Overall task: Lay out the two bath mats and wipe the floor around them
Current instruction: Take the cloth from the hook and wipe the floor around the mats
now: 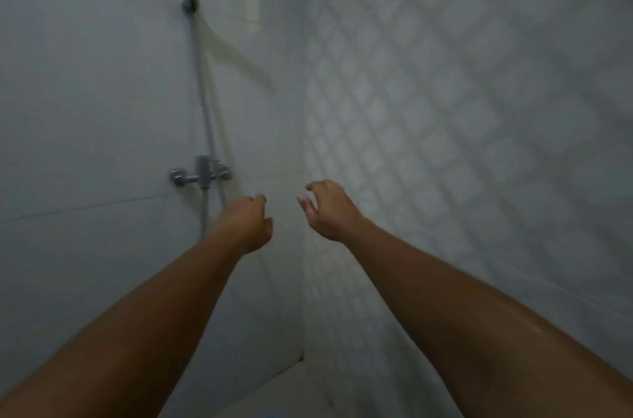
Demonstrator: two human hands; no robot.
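- The left hand [247, 224] is stretched out in front of the person toward the corner of a tiled room, with a bare forearm running back to the lower left edge of the view.
- Its fingers [257, 200] are curled loosely inward, close to a soft fist; nothing can be seen inside the curl.
- The right hand [328, 210] is held out at about the same height, just beside the left one, with a narrow gap of wall showing between them.
- Its fingers are bent like a claw and parted, the thumb [306, 205] pointing toward the left hand; it holds nothing.
- Neither hand touches the walls or any fitting.
- The two bath mats do not show anywhere in the view, so their place relative to the hands cannot be told.
- A small blue patch [274, 415] sits at the bottom edge between the forearms; it is too cut off to say what it is.
- A sliver of pale floor [270, 393] shows at the foot of the corner, well below both hands.
- A metal shower mixer [201, 174] is mounted on the left wall, just left of and slightly above the left hand, with a hose [202, 81] rising from it to a bracket [189, 4].
- The right wall [445, 109] carries a diamond-patterned tile; the picture is dim and soft.
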